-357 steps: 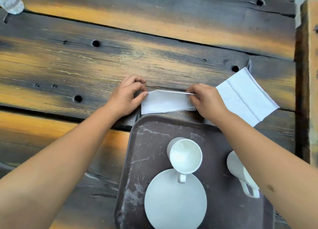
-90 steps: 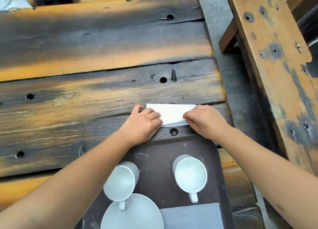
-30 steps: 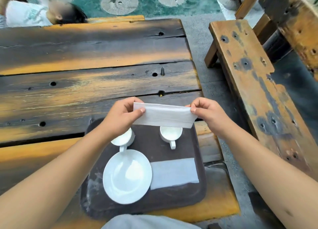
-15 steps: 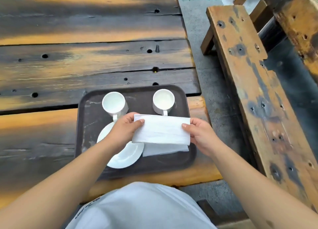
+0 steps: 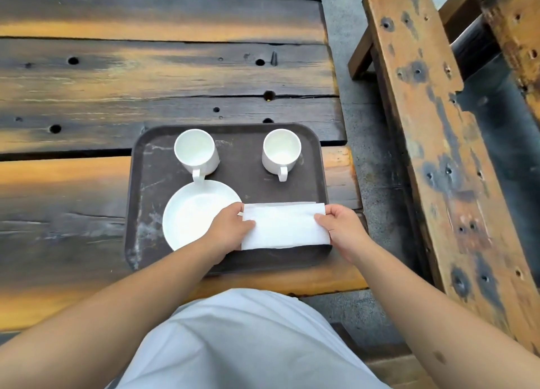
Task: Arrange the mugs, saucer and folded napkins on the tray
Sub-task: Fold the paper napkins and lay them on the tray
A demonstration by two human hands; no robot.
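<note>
A dark brown tray (image 5: pixel 146 201) lies at the table's near right corner. Two white mugs stand at its far side, the left mug (image 5: pixel 196 152) and the right mug (image 5: pixel 281 150), handles toward me. A white saucer (image 5: pixel 193 214) sits at the near left, below the left mug. A folded white napkin (image 5: pixel 285 226) lies flat at the tray's near right, on top of another napkin whose edge barely shows. My left hand (image 5: pixel 230 232) pinches the napkin's left end and my right hand (image 5: pixel 340 228) pinches its right end.
The weathered plank table (image 5: pixel 146 76) stretches away to the left and far side, with bolt holes in it. A worn wooden bench (image 5: pixel 432 143) runs along the right, across a concrete gap (image 5: pixel 377 166). My light grey clothing (image 5: pixel 248 345) fills the bottom centre.
Both hands have brought the folded napkin down from above the tray onto the napkin lying at the tray's near right. Mugs and saucer have stayed put.
</note>
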